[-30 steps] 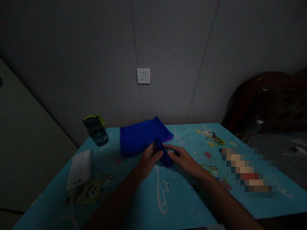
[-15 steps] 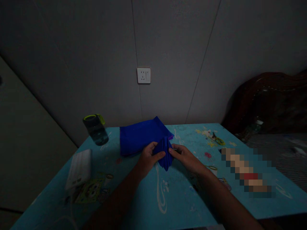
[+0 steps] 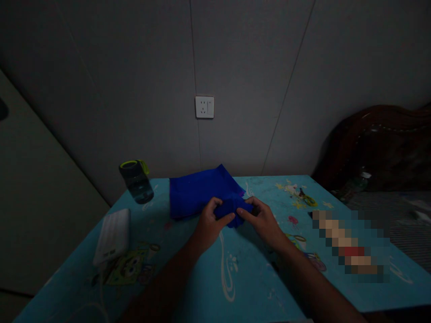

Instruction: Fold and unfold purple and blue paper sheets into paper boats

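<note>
Both hands hold a folded blue piece (image 3: 235, 204), thin like paper or cloth; I cannot tell which. Its pleats spread out to either side between my fingers. My left hand (image 3: 213, 220) pinches the left part, thumb in front and fingers behind. On the right part, my right hand (image 3: 258, 217) grips in the same way, its thumb close to the left one. Just behind lies a flat stack of blue sheets (image 3: 198, 190), with the held piece overlapping its front right corner in view.
A dark bottle (image 3: 137, 181) with a yellow-green rim stands at the back left. Nearer, a white power bank (image 3: 112, 235) lies with a cable attached. Scissors (image 3: 308, 198) lie at the back right. A blurred-out patch (image 3: 350, 246) covers something on the right of the patterned tablecloth (image 3: 249, 287).
The blue piece was a narrow upright pleated bundle; now it is lower and spread wider sideways. My right hand has shifted slightly right. The view has moved a little.
</note>
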{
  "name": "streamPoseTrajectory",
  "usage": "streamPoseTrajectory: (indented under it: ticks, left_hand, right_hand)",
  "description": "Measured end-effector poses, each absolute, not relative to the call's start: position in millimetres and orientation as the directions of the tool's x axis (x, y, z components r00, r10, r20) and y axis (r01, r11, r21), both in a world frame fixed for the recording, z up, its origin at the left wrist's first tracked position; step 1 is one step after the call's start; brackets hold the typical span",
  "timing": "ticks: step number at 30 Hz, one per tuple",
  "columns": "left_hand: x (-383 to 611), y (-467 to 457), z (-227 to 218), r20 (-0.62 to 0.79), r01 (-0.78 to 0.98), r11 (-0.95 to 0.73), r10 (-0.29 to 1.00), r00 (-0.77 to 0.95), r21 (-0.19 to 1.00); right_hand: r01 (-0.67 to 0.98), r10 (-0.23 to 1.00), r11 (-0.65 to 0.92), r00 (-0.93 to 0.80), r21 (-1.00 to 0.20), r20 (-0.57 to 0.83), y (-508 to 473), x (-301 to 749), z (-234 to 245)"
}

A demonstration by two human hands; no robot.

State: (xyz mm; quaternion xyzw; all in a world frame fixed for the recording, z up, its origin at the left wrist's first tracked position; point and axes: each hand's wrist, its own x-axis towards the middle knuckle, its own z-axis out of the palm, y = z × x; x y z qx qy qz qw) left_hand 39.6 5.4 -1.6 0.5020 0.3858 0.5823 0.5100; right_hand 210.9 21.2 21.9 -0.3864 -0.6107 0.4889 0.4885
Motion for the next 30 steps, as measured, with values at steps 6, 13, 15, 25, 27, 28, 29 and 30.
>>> streamPoseTrajectory:
  ticks: [6, 13, 15, 25, 27, 28, 29, 30]
  left_hand:
    - [36, 1, 10, 0.255, -0.164, -0.247, 0.967, 0.028, 0.955]
    - [33, 4, 5, 0.221, -0.093, -0.219, 0.975, 0.018, 0.971]
    - [34, 6, 3, 0.228, -0.081, -0.227, 0.974, -0.004, 0.970]
    - [34, 2, 9, 0.235, 0.048, -0.232, 0.969, -0.072, 0.972]
    - [33, 4, 7, 0.238, 0.085, -0.230, 0.966, -0.097, 0.969]
    - [32, 6, 7, 0.235, 0.088, -0.226, 0.966, -0.107, 0.970]
    - [31, 8, 6, 0.224, 0.079, -0.216, 0.968, -0.114, 0.973]
    - [30, 9, 6, 0.201, 0.057, -0.195, 0.973, -0.116, 0.979]
  right_hand:
    - [-0.159, 0.942, 0.212, -0.228, -0.964, 0.245, 16, 205, 25]
    - [-0.128, 0.944, 0.135, -0.286, -0.983, 0.167, 17, 206, 21]
    - [-0.096, 0.949, 0.136, -0.275, -0.986, 0.158, 18, 206, 19]
    - [0.067, 0.937, 0.263, -0.254, -0.962, 0.239, 18, 201, 13]
    - [0.061, 0.925, 0.279, -0.286, -0.958, 0.251, 18, 199, 11]
    - [0.073, 0.918, 0.297, -0.297, -0.952, 0.264, 17, 199, 10]
    - [0.101, 0.910, 0.325, -0.303, -0.940, 0.282, 17, 200, 10]
    - [0.144, 0.899, 0.367, -0.310, -0.919, 0.310, 16, 201, 10]
